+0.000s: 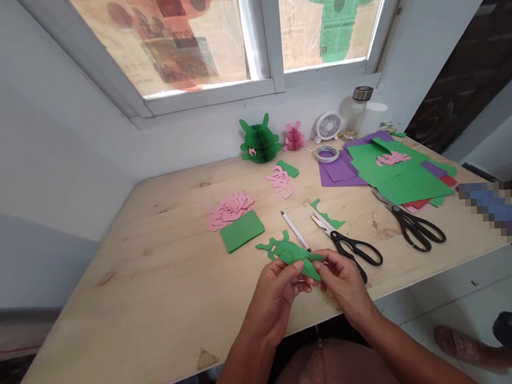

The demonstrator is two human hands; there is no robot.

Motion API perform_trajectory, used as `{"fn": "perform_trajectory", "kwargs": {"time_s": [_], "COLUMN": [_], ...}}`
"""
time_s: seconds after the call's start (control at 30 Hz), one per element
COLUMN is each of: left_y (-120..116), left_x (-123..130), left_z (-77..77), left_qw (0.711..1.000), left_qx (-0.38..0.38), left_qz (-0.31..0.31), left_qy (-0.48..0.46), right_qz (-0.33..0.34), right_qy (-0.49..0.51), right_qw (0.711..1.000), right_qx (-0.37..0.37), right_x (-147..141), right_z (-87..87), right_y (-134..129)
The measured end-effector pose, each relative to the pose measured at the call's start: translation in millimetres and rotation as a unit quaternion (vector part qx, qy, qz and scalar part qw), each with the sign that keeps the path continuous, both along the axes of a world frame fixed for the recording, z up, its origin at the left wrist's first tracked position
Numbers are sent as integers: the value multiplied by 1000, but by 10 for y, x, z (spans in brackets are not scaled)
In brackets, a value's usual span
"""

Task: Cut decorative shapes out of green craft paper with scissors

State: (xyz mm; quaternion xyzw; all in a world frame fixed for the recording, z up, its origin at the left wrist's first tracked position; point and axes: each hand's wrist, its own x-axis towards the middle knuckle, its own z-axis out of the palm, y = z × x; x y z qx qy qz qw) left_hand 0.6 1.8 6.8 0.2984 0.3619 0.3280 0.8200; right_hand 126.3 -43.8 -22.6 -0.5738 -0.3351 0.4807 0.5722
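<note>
Near the table's front edge, my left hand (281,282) pinches a cut piece of green paper (290,251) with a drawn outline on it. My right hand (339,273) grips the same green paper from the other side, thumb and fingers closed on its edge. A white pen (295,231) lies just beyond my hands. Black-handled scissors (355,249) rest beside my right hand, blades pointing away and slightly apart. A curved green paper scrap (328,216) lies by their tips. Left of the pen is a stack of green paper rectangles (242,231), touching a pile of pink paper cutouts (231,209).
More pink cutouts (280,181), a tape roll (327,154) and second scissors (416,224) lie on the table. Green sheets (391,172) cover purple paper (344,168) at right. Behind stand a green paper figure (260,141), a pink one (294,138), a fan (328,125) and a glass bottle (355,114).
</note>
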Motion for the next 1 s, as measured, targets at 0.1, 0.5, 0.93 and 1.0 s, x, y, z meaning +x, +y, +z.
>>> {"fn": "perform_trajectory", "kwargs": {"time_s": [0.1,0.5,0.93,1.0], "left_y": [-13,-53,29,37], "left_x": [-13,43,12,1], "left_z": [-4,-13,-114,-123], "left_qw": [1000,999,995,995], "left_qx": [21,-1,-9,-8], "left_qz": [7,38,96,100], "left_qy": [7,-27,3,16], "right_qz": [4,49,19,-13], "right_qy": [-10,-172,-475,-567], "right_qw": [1000,983,874,818], "right_qx": [1,34,96,99], "right_x": [8,100,480,631], "right_z": [-22,-18,-21,-75], "right_y": [-15,-31,-203,-272]}}
